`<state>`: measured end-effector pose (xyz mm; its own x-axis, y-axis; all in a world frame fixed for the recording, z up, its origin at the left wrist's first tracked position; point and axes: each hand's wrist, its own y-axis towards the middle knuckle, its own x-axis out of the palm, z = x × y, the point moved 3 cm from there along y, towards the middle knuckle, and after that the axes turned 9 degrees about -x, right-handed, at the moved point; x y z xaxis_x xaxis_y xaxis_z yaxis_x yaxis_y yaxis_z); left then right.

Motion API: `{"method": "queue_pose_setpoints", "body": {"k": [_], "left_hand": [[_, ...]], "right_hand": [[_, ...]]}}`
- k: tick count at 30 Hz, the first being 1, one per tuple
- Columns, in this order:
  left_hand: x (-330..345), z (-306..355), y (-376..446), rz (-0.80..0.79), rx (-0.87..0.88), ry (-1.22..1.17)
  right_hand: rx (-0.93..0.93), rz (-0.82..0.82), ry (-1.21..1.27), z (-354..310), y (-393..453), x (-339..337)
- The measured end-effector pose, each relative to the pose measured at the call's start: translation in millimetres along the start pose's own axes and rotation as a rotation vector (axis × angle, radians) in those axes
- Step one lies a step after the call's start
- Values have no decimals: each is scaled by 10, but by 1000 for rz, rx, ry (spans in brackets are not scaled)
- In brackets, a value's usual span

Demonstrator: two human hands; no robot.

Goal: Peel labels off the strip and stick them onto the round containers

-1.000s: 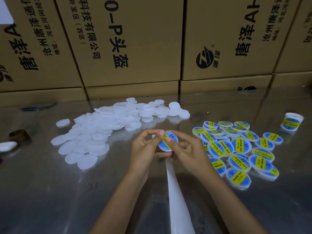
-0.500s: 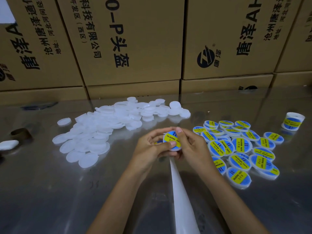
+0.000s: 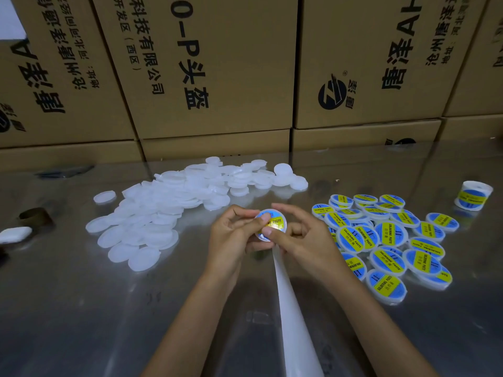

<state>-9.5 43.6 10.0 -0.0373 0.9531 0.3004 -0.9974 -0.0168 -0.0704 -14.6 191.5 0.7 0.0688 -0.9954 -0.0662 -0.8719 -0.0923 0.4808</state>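
A round white container [image 3: 273,225] with a blue and yellow label on its face is held above the table centre. My left hand [image 3: 234,235] grips its left side, thumb pressing on the label. My right hand [image 3: 302,238] grips its right and lower edge, thumb on the label's lower rim. A white backing strip [image 3: 291,308] runs from under my hands toward the bottom of the view. A heap of unlabelled white containers [image 3: 168,210] lies to the left. Several labelled containers [image 3: 386,240] lie to the right.
A roll of labels [image 3: 473,195] stands at the far right. Stacked cardboard boxes [image 3: 217,77] wall off the back of the shiny table [image 3: 81,308]. A brown ring [image 3: 35,216] and a white oval object [image 3: 15,234] lie at the left edge.
The container turned in my hands so the label's text faces up. Both thumbs shifted across the label. The hands stayed at the same spot.
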Motion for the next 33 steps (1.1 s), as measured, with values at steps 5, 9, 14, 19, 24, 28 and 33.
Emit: {"method": "queue_pose_setpoints", "body": {"k": [5,9,14,19,24,28,33], "left_hand": [[34,44,-39,9,38,56],[62,65,-54,-9,46,45],[101,46,-44,-88,48,62],[122,7,-16,-180,33,84],[86,10,-4,-170,14,92],[58,13,-15,-82,1,12],[24,20,-9,3,25,-17]], "right_hand": [[-60,8,-36,-20,-8,-8],[-82,39,-20,-20,-13,-14],[-86,125,-27,-45,4,-39],[-78,166,-4,-34,-1,-76],[-53,120,-4,-6,4,-64],[-23,54,42,-7,17,-44],[1,-30,60,-3,6,-1]]}}
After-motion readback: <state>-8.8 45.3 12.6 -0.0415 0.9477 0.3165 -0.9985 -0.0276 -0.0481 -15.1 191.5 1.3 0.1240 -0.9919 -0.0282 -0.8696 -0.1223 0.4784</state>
